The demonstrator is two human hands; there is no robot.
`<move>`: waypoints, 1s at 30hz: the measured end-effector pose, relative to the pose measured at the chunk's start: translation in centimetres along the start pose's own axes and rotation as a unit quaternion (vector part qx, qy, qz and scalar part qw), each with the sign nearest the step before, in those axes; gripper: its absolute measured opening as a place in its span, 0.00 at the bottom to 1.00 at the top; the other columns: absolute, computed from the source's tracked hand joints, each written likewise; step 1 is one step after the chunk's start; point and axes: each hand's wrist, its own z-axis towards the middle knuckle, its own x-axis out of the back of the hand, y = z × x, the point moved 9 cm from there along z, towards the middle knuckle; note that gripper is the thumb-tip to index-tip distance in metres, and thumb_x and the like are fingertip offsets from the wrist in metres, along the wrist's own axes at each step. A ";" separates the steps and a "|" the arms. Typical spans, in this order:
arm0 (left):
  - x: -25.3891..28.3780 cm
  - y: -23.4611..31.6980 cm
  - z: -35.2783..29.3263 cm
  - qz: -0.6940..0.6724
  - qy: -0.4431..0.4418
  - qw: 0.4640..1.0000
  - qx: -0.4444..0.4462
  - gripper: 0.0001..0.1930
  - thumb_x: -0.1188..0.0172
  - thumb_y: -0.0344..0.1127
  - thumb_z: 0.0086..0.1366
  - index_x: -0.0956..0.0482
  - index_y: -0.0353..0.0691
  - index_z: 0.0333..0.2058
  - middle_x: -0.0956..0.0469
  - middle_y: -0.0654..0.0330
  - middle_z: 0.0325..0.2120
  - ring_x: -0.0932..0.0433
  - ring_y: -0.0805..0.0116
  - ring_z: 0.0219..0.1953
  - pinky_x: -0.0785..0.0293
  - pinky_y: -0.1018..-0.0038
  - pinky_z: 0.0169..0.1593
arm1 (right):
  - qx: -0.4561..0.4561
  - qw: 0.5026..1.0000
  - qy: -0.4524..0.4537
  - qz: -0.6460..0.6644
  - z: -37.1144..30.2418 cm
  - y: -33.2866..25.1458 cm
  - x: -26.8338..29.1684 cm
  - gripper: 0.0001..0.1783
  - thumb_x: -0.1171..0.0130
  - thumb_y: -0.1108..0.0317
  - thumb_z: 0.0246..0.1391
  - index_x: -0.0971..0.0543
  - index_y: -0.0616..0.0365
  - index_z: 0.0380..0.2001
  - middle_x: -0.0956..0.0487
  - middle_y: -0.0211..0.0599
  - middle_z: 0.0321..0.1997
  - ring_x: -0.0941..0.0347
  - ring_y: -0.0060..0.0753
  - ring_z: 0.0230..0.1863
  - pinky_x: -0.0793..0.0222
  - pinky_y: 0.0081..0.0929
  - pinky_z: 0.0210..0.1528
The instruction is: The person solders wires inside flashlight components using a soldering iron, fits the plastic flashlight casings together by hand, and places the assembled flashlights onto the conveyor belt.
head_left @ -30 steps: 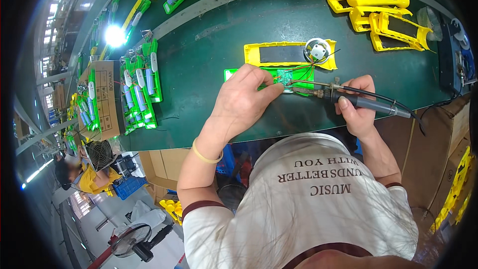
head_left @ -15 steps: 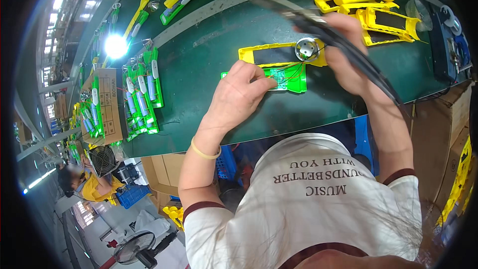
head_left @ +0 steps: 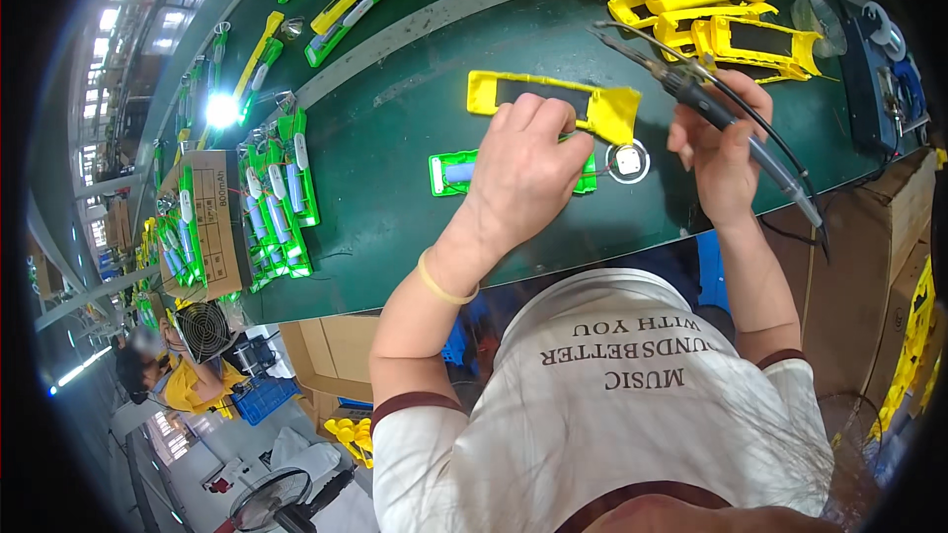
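I am pressing my left hand [head_left: 523,173] down on the flat green plastic tray with a pale blue cylindrical cell [head_left: 456,174], which is lying on the dark green worktable [head_left: 395,118] with its long axis running left to right in front of me. My left fingers [head_left: 548,123] are curling together over its right half, hiding that end, so only the left end with the cell is showing past my palm. Just beyond my knuckles, the long yellow plastic housing with a dark window [head_left: 553,99] is lying parallel to the tray, touching or nearly touching my fingertips. My right hand [head_left: 721,153] is hanging clear of the table to the right, its fingers closed around the dark pen-shaped soldering iron with a trailing cable [head_left: 711,109], the tip pointing up and to the left, away from the tray. Between my two hands, the small round clear disc with a pale square centre [head_left: 628,161] is sitting just beside the tray's right end. So the tray is lying to the left of and below the iron, and my left hand is the nearer one.
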 end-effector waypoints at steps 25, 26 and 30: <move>2.8 -0.7 -6.1 0.008 0.061 0.998 -0.020 0.16 0.37 0.22 0.38 0.21 0.39 0.30 0.27 0.62 0.28 0.28 0.65 0.33 0.29 0.72 0.34 | -0.064 0.993 -0.040 0.093 -4.9 2.9 -1.1 0.15 0.44 0.69 0.50 0.39 0.58 0.35 0.31 0.35 0.24 0.38 0.18 0.17 0.41 0.14 0.18; 2.7 -0.9 -6.1 -0.003 0.055 0.998 -0.013 0.15 0.37 0.21 0.38 0.21 0.39 0.30 0.27 0.62 0.28 0.28 0.64 0.32 0.29 0.72 0.33 | -0.065 0.994 -0.049 0.079 -4.9 3.0 -1.1 0.15 0.44 0.70 0.50 0.40 0.58 0.35 0.31 0.34 0.23 0.38 0.17 0.17 0.41 0.14 0.18; 2.5 -1.0 -5.9 -0.007 0.054 0.998 -0.016 0.15 0.37 0.21 0.39 0.22 0.39 0.30 0.27 0.61 0.27 0.27 0.63 0.31 0.28 0.71 0.33 | -0.079 0.992 -0.066 0.074 -4.9 3.2 -1.6 0.15 0.46 0.73 0.51 0.43 0.57 0.34 0.31 0.33 0.22 0.39 0.16 0.17 0.42 0.14 0.18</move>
